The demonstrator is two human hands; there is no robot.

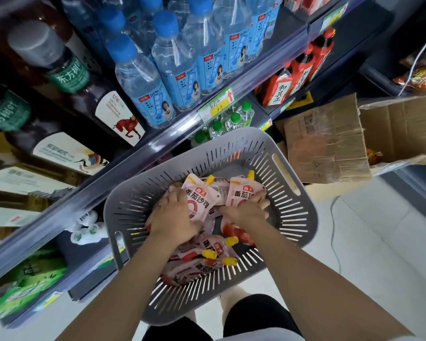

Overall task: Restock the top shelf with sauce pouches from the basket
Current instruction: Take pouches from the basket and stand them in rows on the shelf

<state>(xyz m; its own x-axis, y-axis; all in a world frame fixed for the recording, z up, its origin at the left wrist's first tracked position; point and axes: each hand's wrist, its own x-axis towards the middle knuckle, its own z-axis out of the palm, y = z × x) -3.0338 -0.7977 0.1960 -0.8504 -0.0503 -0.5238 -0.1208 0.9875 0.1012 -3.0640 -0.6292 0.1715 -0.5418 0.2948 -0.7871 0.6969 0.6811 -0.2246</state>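
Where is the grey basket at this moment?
The grey basket is at the centre of the head view, below the water bottles and left of the cardboard box.

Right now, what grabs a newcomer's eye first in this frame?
The grey slotted basket at centre, piled with pink sauce pouches with yellow caps; the left hand and right hand each grip one inside it. Above and left of it, rows of blue-capped water bottles fill a shelf. An open cardboard box sits at right.
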